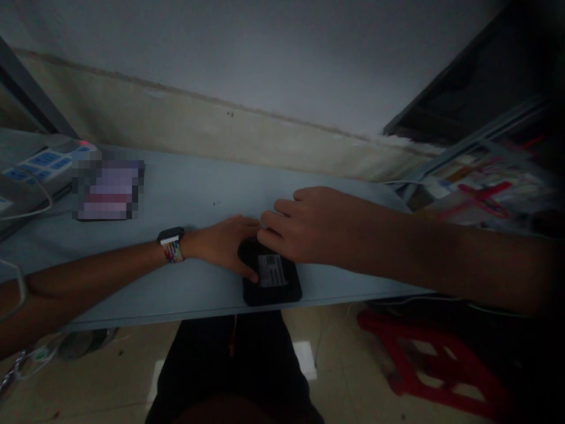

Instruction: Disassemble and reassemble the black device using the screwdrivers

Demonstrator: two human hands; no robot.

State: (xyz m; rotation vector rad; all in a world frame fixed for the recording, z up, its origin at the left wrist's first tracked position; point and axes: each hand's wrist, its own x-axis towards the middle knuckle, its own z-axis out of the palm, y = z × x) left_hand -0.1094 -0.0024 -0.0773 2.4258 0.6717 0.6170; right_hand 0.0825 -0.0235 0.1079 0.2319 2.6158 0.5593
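Note:
A flat black box-like device [291,281] with rounded corners lies near the front edge of the table, a white printed label [272,270] on its upper face. My left hand [225,244] grips its left side, the thumb pressed on top beside the label and the fingers reaching round the far end. Over the device's far end is my right hand [304,227], its fingers curled and close to my left fingertips. Whatever those right fingers hold, if anything, is hidden beneath them. A watch with a patterned strap [173,249] sits on my left wrist.
The pale blue-grey table [189,176] stands against a wall. At its left are a blurred-out phone-like object [110,189] and a pale unit with blue labels [42,165]. Packaged items with red strips [483,200] lie at right. A red plastic stool [435,359] is on the floor.

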